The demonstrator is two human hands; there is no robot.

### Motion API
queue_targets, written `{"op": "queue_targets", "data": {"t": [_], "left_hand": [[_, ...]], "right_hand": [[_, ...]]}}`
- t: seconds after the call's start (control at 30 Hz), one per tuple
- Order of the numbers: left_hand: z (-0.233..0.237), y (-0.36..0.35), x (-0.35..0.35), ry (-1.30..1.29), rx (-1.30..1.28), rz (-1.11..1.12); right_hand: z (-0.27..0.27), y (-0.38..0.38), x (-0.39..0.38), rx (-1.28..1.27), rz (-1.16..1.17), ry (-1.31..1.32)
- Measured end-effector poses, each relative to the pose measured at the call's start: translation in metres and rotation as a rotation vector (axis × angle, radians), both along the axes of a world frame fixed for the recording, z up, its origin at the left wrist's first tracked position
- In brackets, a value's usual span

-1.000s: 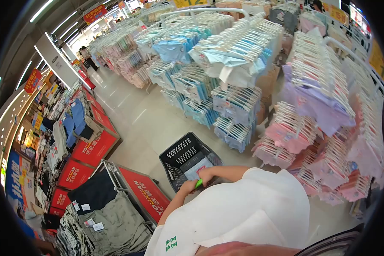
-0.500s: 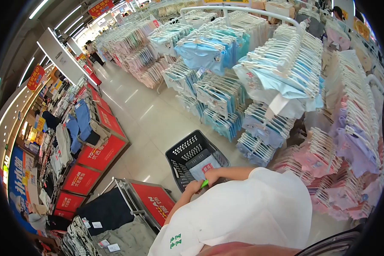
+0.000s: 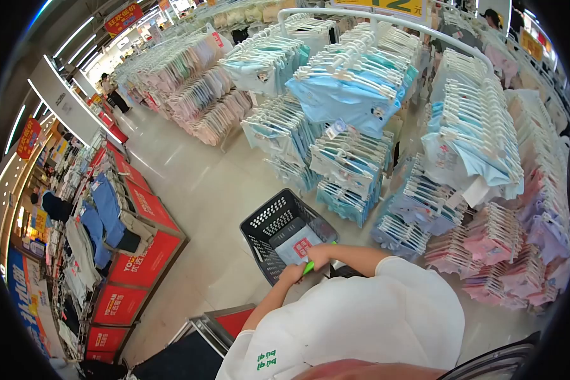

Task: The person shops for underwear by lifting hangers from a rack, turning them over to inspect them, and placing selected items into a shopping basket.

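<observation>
My left hand (image 3: 291, 273) is closed around the bright green handle (image 3: 308, 267) of a black shopping cart. Close by on the same handle, my right hand (image 3: 320, 254) is also closed, its fingers wrapped over the bar. The cart's black perforated basket (image 3: 254, 235) lies just beyond both hands. Inside, near the handle, is a pale grey panel with a red printed label (image 3: 303, 247). Parts of the handle are hidden under my fingers.
Racks of blue children's clothes (image 3: 348, 95) on white hangers stand ahead and right, with pink clothes (image 3: 487, 237) lower right. Red-sided display tables (image 3: 147, 259) with folded trousers line the left. A tiled aisle (image 3: 199, 183) runs between them. A person (image 3: 112, 94) stands far off.
The view has shifted forward along the aisle. The near left table has slid towards the bottom edge, and the blue clothes racks appear further right. Both hands stay on the handle.
</observation>
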State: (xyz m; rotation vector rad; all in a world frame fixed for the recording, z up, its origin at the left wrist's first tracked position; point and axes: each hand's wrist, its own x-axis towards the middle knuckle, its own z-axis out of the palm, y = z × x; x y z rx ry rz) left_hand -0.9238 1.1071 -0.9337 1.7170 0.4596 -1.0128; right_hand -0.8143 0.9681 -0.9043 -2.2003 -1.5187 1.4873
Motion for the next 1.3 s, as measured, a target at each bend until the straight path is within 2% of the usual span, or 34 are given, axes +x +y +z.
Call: {"op": "queue_targets", "data": {"t": [0.17,0.4,0.63,0.7,0.83,0.93,1.03,1.07,1.13,1.3], "left_hand": [[-0.022,0.046,0.048,-0.005,0.046,-0.062],[-0.037,0.103,0.119,0.018,0.024,0.019],[-0.087,0.166,0.184,0.041,0.087,0.039],[-0.092,0.184,0.203,0.03,0.173,-0.026],[-0.112,0.23,0.238,-0.011,0.181,0.011],[-0.114,0.263,0.27,-0.031,0.187,-0.051],[-0.142,0.3,0.301,-0.056,0.219,-0.076],[-0.155,0.312,0.312,-0.058,0.215,-0.095],[-0.151,0.338,0.339,0.024,0.158,-0.106],[-0.195,0.395,0.393,-0.054,0.075,-0.283]], "right_hand": [[-0.022,0.046,0.045,-0.014,-0.028,-0.021],[-0.06,0.108,0.122,0.019,0.045,-0.016],[-0.09,0.179,0.194,0.029,0.114,-0.027],[-0.098,0.197,0.211,0.0,0.083,-0.019],[-0.125,0.239,0.245,0.009,0.036,-0.02],[-0.132,0.27,0.271,-0.048,-0.02,-0.034],[-0.148,0.305,0.298,-0.101,-0.077,-0.014],[-0.157,0.315,0.307,-0.105,-0.097,-0.013],[-0.153,0.337,0.323,-0.07,-0.16,-0.038],[-0.184,0.381,0.361,-0.115,-0.251,-0.039]]}}
